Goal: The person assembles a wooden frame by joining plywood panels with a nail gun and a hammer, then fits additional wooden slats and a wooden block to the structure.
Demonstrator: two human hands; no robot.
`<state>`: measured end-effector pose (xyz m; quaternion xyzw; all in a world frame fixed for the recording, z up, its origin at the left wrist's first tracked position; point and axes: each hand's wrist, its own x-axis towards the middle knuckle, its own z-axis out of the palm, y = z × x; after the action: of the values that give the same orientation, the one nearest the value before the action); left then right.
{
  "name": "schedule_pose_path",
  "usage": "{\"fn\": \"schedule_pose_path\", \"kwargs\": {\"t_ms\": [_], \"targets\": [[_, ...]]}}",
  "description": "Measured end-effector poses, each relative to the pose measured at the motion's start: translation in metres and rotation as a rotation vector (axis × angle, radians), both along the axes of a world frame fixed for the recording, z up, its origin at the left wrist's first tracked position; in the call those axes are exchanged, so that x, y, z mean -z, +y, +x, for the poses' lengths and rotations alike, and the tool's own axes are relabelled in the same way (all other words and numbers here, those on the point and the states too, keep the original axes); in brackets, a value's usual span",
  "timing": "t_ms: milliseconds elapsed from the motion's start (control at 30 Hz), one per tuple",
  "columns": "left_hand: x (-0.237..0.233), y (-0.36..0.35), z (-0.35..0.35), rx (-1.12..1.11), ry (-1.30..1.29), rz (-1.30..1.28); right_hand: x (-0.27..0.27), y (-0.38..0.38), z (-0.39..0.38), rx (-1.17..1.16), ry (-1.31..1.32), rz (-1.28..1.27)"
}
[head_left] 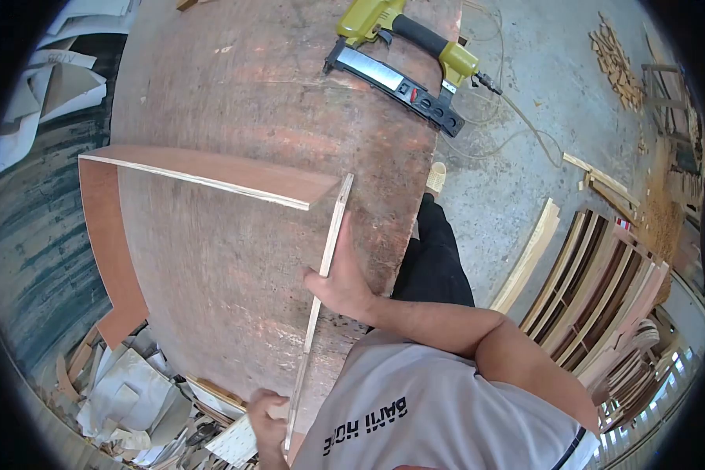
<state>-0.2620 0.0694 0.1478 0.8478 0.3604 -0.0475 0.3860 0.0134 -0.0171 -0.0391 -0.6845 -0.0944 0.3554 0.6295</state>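
A long plywood strip (pixel 316 307) stands on edge on the worktable, its pale layered edge facing up. My right hand (pixel 343 282) grips it near the upper end, thumb on the left face and fingers along the right. My left hand (pixel 267 423) is at the strip's lower end, fingers curled against it; part of their contact is hidden. Beyond the strip's upper end, a second plywood piece (pixel 211 174) stands on edge, with a small gap between the two. Joined to it at the far left corner is another plywood side (pixel 102 243).
A yellow-green air nailer (pixel 399 70) with a hose (pixel 525 117) lies at the table's upper right edge. Scraps (pixel 125 392) are heaped beyond the lower left edge. Curved wooden parts (pixel 587 282) and wood strips (pixel 529 254) are on the concrete floor at right.
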Motion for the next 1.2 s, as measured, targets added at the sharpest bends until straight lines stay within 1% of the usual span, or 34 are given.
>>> {"fn": "schedule_pose_path", "kwargs": {"t_ms": [67, 100, 133, 167, 233, 300, 367, 400, 500, 600, 700, 833, 1033, 1200], "targets": [[0.005, 0.033, 0.028, 0.090, -0.040, 0.042, 0.002, 0.002, -0.005, 0.018, -0.036, 0.011], [0.006, 0.051, 0.076, 0.185, 0.025, 0.176, 0.000, 0.003, -0.006, 0.011, -0.047, 0.004], [0.010, 0.063, 0.129, 0.407, 0.017, 0.403, -0.003, 0.005, -0.007, 0.007, -0.055, -0.005], [0.021, 0.083, 0.165, 0.562, -0.040, 0.407, -0.006, 0.007, -0.007, 0.012, -0.067, -0.013], [0.034, 0.094, 0.260, 0.808, -0.166, 0.540, -0.011, 0.011, -0.007, 0.024, -0.088, -0.038], [0.047, 0.091, 0.337, 0.995, -0.154, 0.491, -0.013, 0.016, -0.008, 0.014, -0.096, -0.053], [0.082, 0.100, 0.384, 1.152, 0.067, 0.294, -0.015, 0.020, -0.011, 0.012, -0.109, -0.080], [0.093, 0.103, 0.392, 1.225, 0.185, 0.191, -0.017, 0.022, -0.013, 0.014, -0.118, -0.094], [0.110, 0.110, 0.399, 1.332, 0.000, 0.104, -0.018, 0.027, -0.017, 0.019, -0.117, -0.102], [0.117, 0.115, 0.389, 1.306, -0.120, 0.085, -0.017, 0.024, -0.019, 0.008, -0.086, -0.073], [0.121, 0.117, 0.384, 1.289, -0.162, 0.080, -0.018, 0.022, -0.017, -0.009, -0.053, -0.045], [0.120, 0.118, 0.384, 1.286, -0.148, 0.081, -0.019, 0.021, -0.015, 0.001, -0.046, -0.014], [0.121, 0.118, 0.383, 1.293, -0.165, 0.086, -0.023, 0.021, -0.015, -0.023, -0.097, -0.039], [0.123, 0.119, 0.382, 1.287, -0.144, 0.079, -0.024, 0.022, -0.013, -0.043, -0.059, -0.029]]}}
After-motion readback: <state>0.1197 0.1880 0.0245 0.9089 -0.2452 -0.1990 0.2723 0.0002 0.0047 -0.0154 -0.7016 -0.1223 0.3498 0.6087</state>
